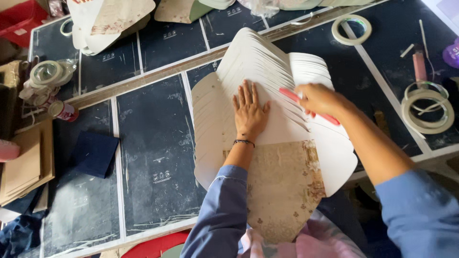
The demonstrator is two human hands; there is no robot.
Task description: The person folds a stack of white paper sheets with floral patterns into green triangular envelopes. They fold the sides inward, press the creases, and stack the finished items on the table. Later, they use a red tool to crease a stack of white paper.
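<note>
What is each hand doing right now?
Left hand: open, flat on the fanned card stack.
Right hand: closed around a pink tool.

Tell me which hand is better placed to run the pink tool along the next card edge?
Probably the right hand: it already grips the pink tool over the fanned cream cards. The left hand lies flat on the stack, pinning it.

Single view — head-worn camera, looking steeply down onto dark tabletop (pixel 158 157) from above wearer's own chest. Close range: blue-sleeved forearms enter from bottom edge, hands land near frame centre. Frame tilted — tabletop seams run diagonally, far edge rising toward upper right. Coverage spans tabletop from near edge at bottom to clutter along top edge. No second view, no overlap.
</note>
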